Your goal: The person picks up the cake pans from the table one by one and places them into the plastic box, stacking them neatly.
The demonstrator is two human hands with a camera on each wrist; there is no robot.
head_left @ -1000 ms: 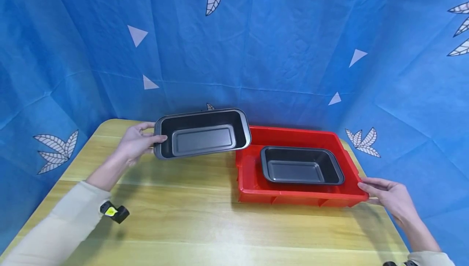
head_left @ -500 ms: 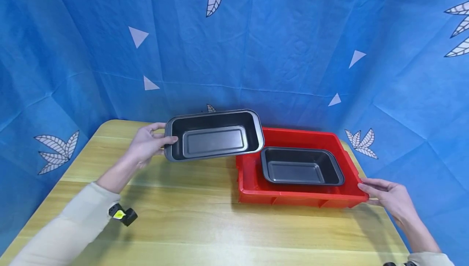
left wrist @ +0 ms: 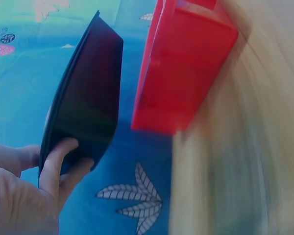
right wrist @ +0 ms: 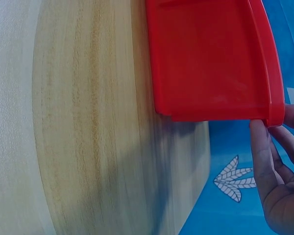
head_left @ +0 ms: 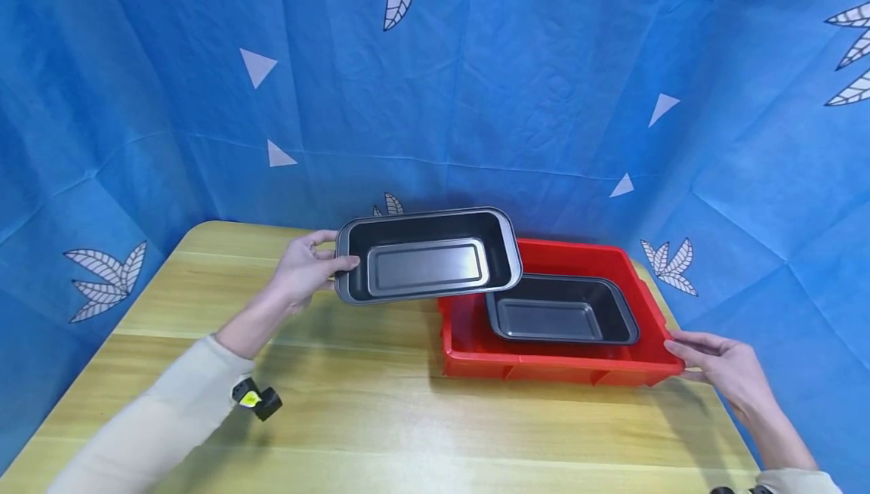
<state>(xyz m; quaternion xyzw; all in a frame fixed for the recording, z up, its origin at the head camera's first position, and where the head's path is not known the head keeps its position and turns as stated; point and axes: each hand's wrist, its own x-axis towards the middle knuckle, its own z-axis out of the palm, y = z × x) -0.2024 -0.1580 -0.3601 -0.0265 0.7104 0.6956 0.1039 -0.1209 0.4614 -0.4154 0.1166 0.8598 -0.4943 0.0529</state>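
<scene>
My left hand (head_left: 306, 269) grips a dark loaf pan (head_left: 428, 263) by its left short end, thumb inside the rim and fingers beneath. The pan is raised over the table, tilted so its inside faces me; its right end overlaps the red bin (head_left: 476, 367) in the head view. In the left wrist view the underside of this loaf pan (left wrist: 90, 83) shows, fingers spread against it. A second loaf pan (head_left: 564, 316) lies in the bin, its upper left corner hidden. At the bin's near right corner, my right hand (head_left: 723, 369) pinches the rim between thumb and fingers.
The light wooden table (head_left: 381, 418) carries the bin on its right half, near the back. A blue patterned cloth (head_left: 435, 101) hangs close behind the table and along both sides. A black wrist camera (head_left: 258, 398) sits on the left sleeve.
My left hand has carried the loaf pan to the right, from beside the bin to partly over its left side. The right hand and the bin have stayed in place.
</scene>
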